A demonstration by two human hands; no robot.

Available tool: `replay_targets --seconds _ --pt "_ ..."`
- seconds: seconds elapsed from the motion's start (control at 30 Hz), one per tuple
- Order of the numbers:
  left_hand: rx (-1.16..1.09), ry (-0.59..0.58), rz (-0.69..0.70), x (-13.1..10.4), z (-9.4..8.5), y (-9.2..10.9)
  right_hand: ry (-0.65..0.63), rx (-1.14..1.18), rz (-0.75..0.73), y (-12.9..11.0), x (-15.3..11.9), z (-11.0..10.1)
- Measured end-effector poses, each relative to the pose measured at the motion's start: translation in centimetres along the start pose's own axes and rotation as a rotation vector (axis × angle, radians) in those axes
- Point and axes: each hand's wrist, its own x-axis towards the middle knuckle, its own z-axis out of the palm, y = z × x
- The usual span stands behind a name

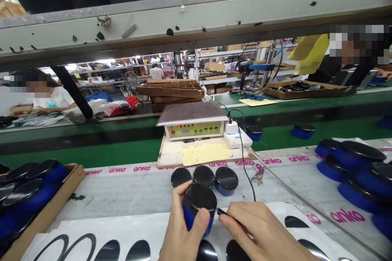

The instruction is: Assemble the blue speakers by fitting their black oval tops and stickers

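My left hand (183,224) is wrapped round a blue cylindrical device (200,202) with a glossy black top, held upright above the sheets. In the fingers of my right hand (257,226) is a slim black cable plug (222,212), its tip at the device's right side; whether it sits in a socket I cannot make out. A black cable (245,163) runs down from a white adapter and disappears behind my right hand. Just beyond stand three similar black-topped devices (203,176) in a row.
A control box (196,128) with buttons stands on a board ahead, beside a white power strip (237,138). Blue devices fill a carton (61,200) on the left and are stacked (361,171) on the right. White sheets (147,222) bear black oval stickers. An overhead beam (214,16) crosses above.
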Motion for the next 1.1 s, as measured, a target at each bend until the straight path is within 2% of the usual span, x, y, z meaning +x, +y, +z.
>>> replay_targets --seconds 0.07,0.13,0.27,0.37,0.47,0.53,0.6,0.83,1.1 --pt "0.088 0.011 0.077 -0.2 0.0 -0.6 -0.022 0.008 0.025 0.3 0.1 0.2" --pt "0.193 0.026 0.214 -0.2 0.1 -1.3 -0.055 0.037 0.077 0.5 0.4 0.5" --pt "0.545 0.032 0.648 0.1 -0.1 -1.8 -0.12 0.231 0.129 0.7 1.0 0.9" --pt "0.748 0.067 0.942 0.5 -0.5 -1.3 -0.094 0.3 0.11 0.7 1.2 1.3" --pt "0.727 0.088 1.147 0.8 -0.9 -0.5 -0.021 0.248 0.079 0.8 1.1 1.7" --pt "0.656 0.071 1.222 1.0 -1.0 0.0 0.004 0.209 0.056 1.0 1.0 1.9" --pt "0.608 0.038 1.239 1.2 -1.1 0.2 0.014 0.182 0.031 1.1 1.0 2.0" --pt "0.522 -0.005 1.077 1.1 -1.7 -0.2 -0.008 0.163 0.018 1.2 0.9 2.2" --pt "0.636 -0.018 0.929 1.1 -2.3 -0.4 -0.008 0.151 0.027 1.2 1.0 2.0"
